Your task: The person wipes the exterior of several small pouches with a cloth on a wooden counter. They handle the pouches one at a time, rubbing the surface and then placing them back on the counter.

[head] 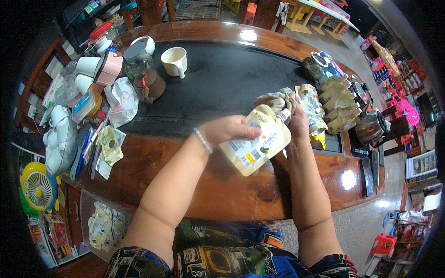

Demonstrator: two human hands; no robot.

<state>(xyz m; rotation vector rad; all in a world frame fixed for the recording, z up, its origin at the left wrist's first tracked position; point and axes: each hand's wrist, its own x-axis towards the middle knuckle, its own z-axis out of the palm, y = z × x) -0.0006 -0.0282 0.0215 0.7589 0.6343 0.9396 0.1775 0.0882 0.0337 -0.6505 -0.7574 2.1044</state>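
A cream spouted pouch [259,140] with a white cap and printed label is tilted in my left hand [229,131], thumb across its front. At the pouch's capped corner, my right hand [299,120] grips a crumpled grey-beige cloth [278,99], its folds against the spout. Just right of that hand lie similar pouches [310,107] on the tray's edge. Farther right, several more pouches [339,104] stand in a row with their caps to the right. The fingers behind the held pouch are partly hidden.
A black tray [222,80] is set into the glossy wooden table [222,180]. On it stand a white mug [174,62] and a brown teapot [150,85]. Cups [57,139] and a pale pouch [111,146] lie left. A glass pot [370,128] stands right. Below left, a bin holds pouches [102,226].
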